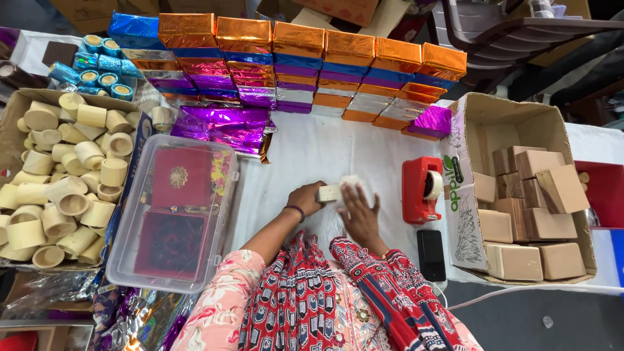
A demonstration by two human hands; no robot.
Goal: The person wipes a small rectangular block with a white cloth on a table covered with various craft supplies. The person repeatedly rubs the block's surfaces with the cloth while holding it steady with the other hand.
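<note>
My left hand [305, 198] grips a small cream-coloured block [329, 193] on the white table cover [325, 153]. My right hand [359, 214] lies flat with spread fingers on a pale sheet under and beside the block. A red tape dispenser [421, 189] stands just right of my right hand. A black phone [431, 255] lies below the dispenser near the table's front edge.
Stacks of foil-wrapped boxes [299, 65] in orange, blue, purple line the back. Purple foil sheets [224, 127] lie at centre left. A clear plastic tub [172, 214] holds red boxes. A left carton [58, 175] holds cream cylinders; a right carton [526, 195] holds tan blocks.
</note>
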